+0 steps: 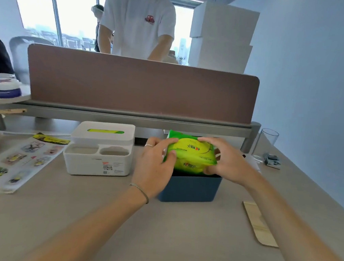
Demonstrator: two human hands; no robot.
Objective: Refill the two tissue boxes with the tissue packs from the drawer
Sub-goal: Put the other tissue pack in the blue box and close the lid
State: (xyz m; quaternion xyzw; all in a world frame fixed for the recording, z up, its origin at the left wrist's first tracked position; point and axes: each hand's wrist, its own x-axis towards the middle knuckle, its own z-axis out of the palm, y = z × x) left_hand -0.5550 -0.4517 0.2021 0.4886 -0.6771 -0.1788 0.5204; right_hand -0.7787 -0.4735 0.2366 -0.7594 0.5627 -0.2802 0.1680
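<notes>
A green tissue pack [192, 152] sits tilted in the open top of a dark blue tissue box [190, 189] on the desk. My left hand [156, 166] grips the pack's left end and my right hand [228, 159] grips its right end. To the left stands a white tissue box [100, 151] with its lid on; green shows through the slot in the lid. Two small compartments sit at its front. The drawer is out of view.
A wooden lid [259, 223] lies flat on the desk at the right. A clear glass [265, 144] stands at the back right by the wall. A sticker sheet [18, 159] lies at the left. A brown divider panel [141, 86] runs across the back, with a person standing behind it.
</notes>
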